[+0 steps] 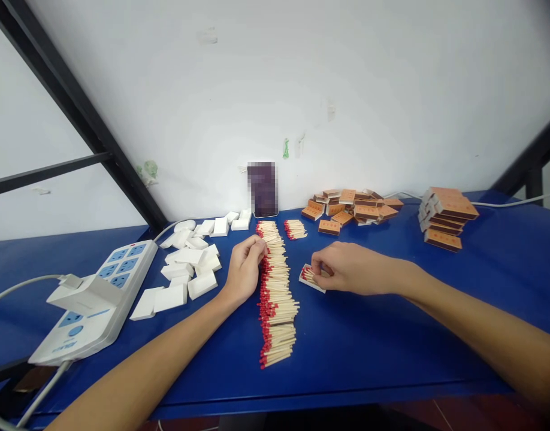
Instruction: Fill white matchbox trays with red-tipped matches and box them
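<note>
A long row of red-tipped matches [275, 293] lies down the middle of the blue table [369, 341]. My left hand [244, 269] rests at the row's left side, fingers curled and pinching at matches near its upper part. My right hand [347, 267] sits to the right of the row, fingers closed on a small white matchbox tray [309, 278] that has matches in it. A smaller bunch of matches [295, 228] lies further back.
Several white inner trays [189, 269] are scattered at the left, beside a white power strip [95, 293] with a plug in it. Orange matchbox sleeves lie in a loose pile [351, 209] and a stack [446, 218] at the back right. A dark phone [262, 188] leans against the wall.
</note>
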Demonstrator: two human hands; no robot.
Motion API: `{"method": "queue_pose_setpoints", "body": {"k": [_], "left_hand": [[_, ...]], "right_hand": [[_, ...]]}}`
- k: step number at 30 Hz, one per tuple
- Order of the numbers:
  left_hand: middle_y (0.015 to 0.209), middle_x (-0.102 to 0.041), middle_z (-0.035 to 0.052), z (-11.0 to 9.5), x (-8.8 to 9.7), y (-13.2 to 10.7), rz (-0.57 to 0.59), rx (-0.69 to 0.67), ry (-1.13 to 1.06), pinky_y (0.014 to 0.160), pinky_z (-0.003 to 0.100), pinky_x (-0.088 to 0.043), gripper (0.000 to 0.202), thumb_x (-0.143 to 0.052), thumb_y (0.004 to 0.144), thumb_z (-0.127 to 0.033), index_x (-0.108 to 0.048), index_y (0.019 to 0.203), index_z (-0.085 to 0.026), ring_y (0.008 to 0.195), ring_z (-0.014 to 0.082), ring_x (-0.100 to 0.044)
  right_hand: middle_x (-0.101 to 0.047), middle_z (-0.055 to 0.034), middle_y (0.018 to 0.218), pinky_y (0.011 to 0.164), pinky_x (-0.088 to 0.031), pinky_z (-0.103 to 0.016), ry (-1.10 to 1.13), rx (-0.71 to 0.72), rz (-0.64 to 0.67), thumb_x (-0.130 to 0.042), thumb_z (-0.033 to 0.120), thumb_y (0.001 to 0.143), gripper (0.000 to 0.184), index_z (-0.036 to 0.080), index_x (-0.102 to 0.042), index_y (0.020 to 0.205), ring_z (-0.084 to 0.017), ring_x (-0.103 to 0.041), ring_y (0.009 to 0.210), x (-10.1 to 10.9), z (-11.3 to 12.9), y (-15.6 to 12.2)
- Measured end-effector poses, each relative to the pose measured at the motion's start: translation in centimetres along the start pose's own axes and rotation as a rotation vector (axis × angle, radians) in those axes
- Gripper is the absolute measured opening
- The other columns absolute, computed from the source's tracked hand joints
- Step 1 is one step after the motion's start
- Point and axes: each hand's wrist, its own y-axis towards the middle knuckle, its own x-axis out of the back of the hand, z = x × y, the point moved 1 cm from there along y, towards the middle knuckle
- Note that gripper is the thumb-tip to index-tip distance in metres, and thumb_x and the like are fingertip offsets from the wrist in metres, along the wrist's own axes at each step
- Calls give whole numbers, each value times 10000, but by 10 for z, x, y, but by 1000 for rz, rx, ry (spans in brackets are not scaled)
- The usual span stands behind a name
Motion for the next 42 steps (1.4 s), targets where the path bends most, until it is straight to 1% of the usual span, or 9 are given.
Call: {"method": "queue_pose_setpoints", "body": {"k": [5, 8, 11, 14, 21, 28, 34, 38, 42], "left_hand": [[558, -348, -51, 0, 0, -1, 3, -9, 13, 535, 270, -222, 333, -494, 918, -369, -481, 646, -178, 538, 107, -292], [559, -344, -50, 0, 0, -1, 1, -11, 19, 536, 271, -223, 335, -493, 919, -367, -481, 643, -178, 536, 107, -288], [561, -348, -48, -1, 1, -1, 1, -13, 21, 536, 271, -224, 333, -495, 917, -365, -480, 642, -179, 539, 108, -293], [559, -347, -48, -1, 0, -1, -3, -4, 11, 529, 270, -222, 331, -498, 909, -375, -481, 642, -181, 533, 109, -290], [555, -348, -51, -1, -1, 1, -8, -1, 3, 525, 266, -224, 324, -509, 891, -378, -481, 635, -181, 526, 106, -288], [551, -343, -51, -1, 0, -1, -10, 1, 18, 526, 267, -226, 323, -505, 891, -375, -482, 633, -182, 524, 107, -287], [556, -354, -47, -1, 0, 0, -10, 1, 16, 527, 266, -231, 326, -507, 891, -382, -484, 634, -183, 529, 109, -296], [555, -348, -48, 0, 0, 1, -7, 2, 3, 523, 268, -225, 322, -502, 898, -377, -488, 641, -183, 526, 109, -290], [562, -349, -48, 0, 0, 0, -2, -8, 2, 527, 270, -220, 331, -500, 910, -373, -486, 641, -181, 533, 107, -290]], "right_hand": [[-621, -10, 707, 594, -320, -288, -9, 73, -67, -478, 513, 936, 295, 226, -535, 897, -175, -517, 636, 4, -2, -4], [-651, -42, 814, 637, -353, -302, 10, 79, -52, -552, 602, 872, 394, 221, -566, 971, -214, -565, 748, 2, -4, -2], [-666, -83, 940, 661, -382, -314, -4, 55, -57, -561, 550, 875, 356, 203, -594, 943, -229, -586, 818, -3, -9, 2], [-679, -81, 914, 660, -402, -311, -3, 47, -28, -567, 495, 880, 304, 198, -629, 887, -221, -599, 798, -3, -16, 4], [-700, -84, 987, 694, -442, -306, 32, 58, -16, -626, 461, 842, 324, 188, -706, 998, -224, -631, 839, 3, -22, 3], [-698, -69, 985, 685, -453, -299, 96, 98, 10, -658, 479, 819, 363, 197, -710, 1042, -207, -629, 812, 3, -18, 1], [-699, -67, 977, 667, -450, -293, 100, 116, 16, -665, 431, 804, 307, 205, -714, 1007, -201, -623, 792, 2, -18, 2], [-699, -62, 965, 676, -446, -291, 83, 118, 8, -659, 449, 810, 319, 208, -715, 1011, -204, -623, 808, 3, -18, 1], [-699, -57, 909, 644, -434, -286, 121, 94, 11, -599, 570, 857, 427, 206, -718, 1047, -194, -617, 776, 8, -25, 3]]}}
